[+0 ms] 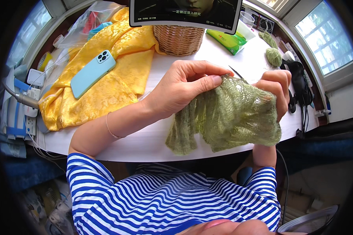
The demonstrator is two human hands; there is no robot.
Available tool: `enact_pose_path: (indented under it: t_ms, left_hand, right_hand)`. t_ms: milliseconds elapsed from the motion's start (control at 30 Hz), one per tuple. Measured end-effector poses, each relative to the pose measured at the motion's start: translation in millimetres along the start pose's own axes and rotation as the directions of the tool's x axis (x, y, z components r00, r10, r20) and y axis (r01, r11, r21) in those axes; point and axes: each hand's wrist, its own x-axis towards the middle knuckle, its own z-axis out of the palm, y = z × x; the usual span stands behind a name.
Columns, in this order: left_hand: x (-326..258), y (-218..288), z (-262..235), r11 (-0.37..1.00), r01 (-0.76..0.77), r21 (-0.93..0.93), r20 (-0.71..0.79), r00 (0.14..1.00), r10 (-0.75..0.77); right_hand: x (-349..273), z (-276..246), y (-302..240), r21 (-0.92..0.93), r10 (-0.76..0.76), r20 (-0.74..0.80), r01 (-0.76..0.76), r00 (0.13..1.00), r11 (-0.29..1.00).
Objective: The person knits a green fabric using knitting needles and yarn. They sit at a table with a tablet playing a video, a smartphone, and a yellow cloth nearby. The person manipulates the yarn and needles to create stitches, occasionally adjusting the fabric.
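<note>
Head view: a white bench curves below bright windows, with a blue-and-white striped top at the lower edge. Beyond the left hand stands a woven basket under a tablet screen; to that hand's left lie yellow cloth and a pale blue phone. Beyond the right hand sits a ball of green yarn.

The green lace knitting is held between both hands over the bench's near edge, its top edge running hand to hand, its length hanging toward the person. The left hand pinches that edge between thumb and forefinger; the right hand is closed on its other end. A thin dark needle slants away between them.
</note>
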Motion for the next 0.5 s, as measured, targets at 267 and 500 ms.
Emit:
enact_pose_path:
  t_ms: [267,500]
  left_hand:
    - [-0.2,0.3,-2.3,1.000,-0.003,-0.031,-0.035,0.999,0.001]
    - [-0.7,0.5,-0.3,0.999,0.014,-0.052,-0.017,1.000,-0.015]
  right_hand:
    - [-2.2,3.5,-0.4,0.063,0.038,-0.015,-0.037,0.999,0.997]
    - [-2.3,3.0,-1.1,0.090,0.016,0.033,-0.019,0.999,0.996]
